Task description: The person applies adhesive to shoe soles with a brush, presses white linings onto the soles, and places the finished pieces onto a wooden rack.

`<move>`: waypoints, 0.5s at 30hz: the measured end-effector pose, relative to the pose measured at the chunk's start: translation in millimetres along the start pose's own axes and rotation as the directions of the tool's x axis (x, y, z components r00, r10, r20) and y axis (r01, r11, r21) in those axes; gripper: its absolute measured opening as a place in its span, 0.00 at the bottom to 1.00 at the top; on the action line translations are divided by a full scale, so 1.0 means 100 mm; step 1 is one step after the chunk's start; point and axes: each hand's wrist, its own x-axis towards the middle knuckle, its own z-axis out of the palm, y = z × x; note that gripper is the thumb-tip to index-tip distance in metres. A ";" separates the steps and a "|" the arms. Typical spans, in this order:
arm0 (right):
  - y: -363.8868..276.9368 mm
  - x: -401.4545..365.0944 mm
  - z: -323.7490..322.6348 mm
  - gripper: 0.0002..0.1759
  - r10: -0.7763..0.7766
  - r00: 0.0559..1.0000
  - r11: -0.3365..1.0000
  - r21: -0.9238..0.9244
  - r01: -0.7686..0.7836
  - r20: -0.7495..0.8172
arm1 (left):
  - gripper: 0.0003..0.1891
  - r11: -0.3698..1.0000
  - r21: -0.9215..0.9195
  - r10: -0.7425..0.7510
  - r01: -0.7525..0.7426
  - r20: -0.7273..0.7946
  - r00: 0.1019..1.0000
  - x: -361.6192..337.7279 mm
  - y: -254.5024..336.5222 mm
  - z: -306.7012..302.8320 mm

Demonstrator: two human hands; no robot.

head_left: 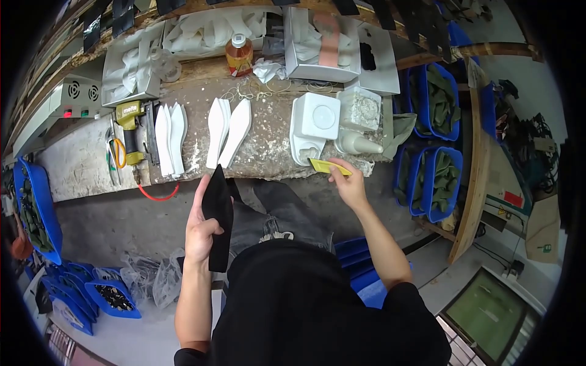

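My left hand is closed round a long, flat black insole-shaped piece, its thumb across the surface. The piece stands upright in front of the bench edge, its tip just below the white insole-shaped pieces. My right hand pinches a yellow scraper with a dark end. That dark end is right at the lower part of a white plastic container with a rough, crusted opening. A white tub sits on this container. Beside them lies a pale bottle with a cone-shaped nozzle.
More white insole-shaped pieces lie left, beside a green staple gun with a red hose and orange-handled scissors. An orange bottle and open boxes stand behind. Blue bins of green fabric are at right.
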 end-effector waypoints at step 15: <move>-0.04 0.11 0.03 0.13 0.146 0.977 0.898 0.394 -0.196 0.152 | 0.57 1.000 -0.016 -0.027 0.027 0.010 1.000 0.03 -0.24 -0.25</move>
